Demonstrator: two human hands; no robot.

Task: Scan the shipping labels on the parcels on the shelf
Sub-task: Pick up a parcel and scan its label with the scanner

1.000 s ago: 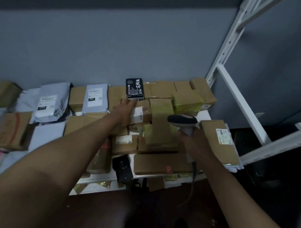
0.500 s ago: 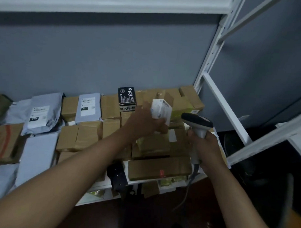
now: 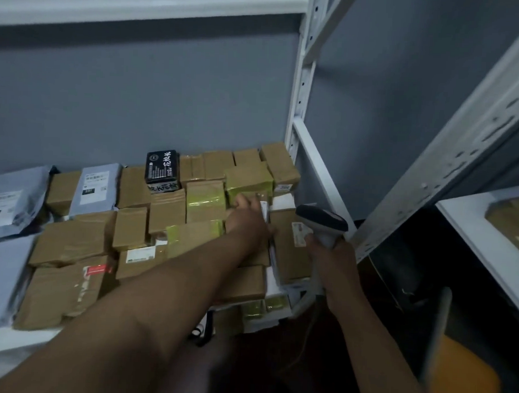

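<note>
While the left hand [image 3: 247,218] reaches across the pile, it grips a small parcel [image 3: 264,211] with a white label face, held on edge near the right end of the shelf [image 3: 21,336]; blur hides exactly how the fingers wrap it. Right hand [image 3: 332,257] is curled round the handle of the barcode scanner [image 3: 322,220], head pointing left toward that parcel, just beside it, not touching. Scanner cable [image 3: 303,303] drops down past the shelf edge.

Surroundings: the shelf is packed with brown cardboard parcels [image 3: 71,242], several wrapped in yellow-green tape [image 3: 205,203]. Black box with white lettering [image 3: 162,166] stands at the back, leaning on the grey wall [image 3: 138,98]. Grey poly mailers [image 3: 95,187] with white labels sit back left, another [image 3: 8,200] at far left. One flat brown parcel with a label [image 3: 288,250] lies directly under the scanner, label partly hidden by the right hand.

Obstructions: the left forearm [image 3: 160,295] covers the front-centre parcels. White slotted upright [image 3: 303,89] and a diagonal brace [image 3: 321,172] close off the right end just behind the scanner. A second white rack [image 3: 472,221] stands further right with a brown parcel [image 3: 510,222] on it. Something yellow [image 3: 463,377] at bottom right, too blurred to identify.
</note>
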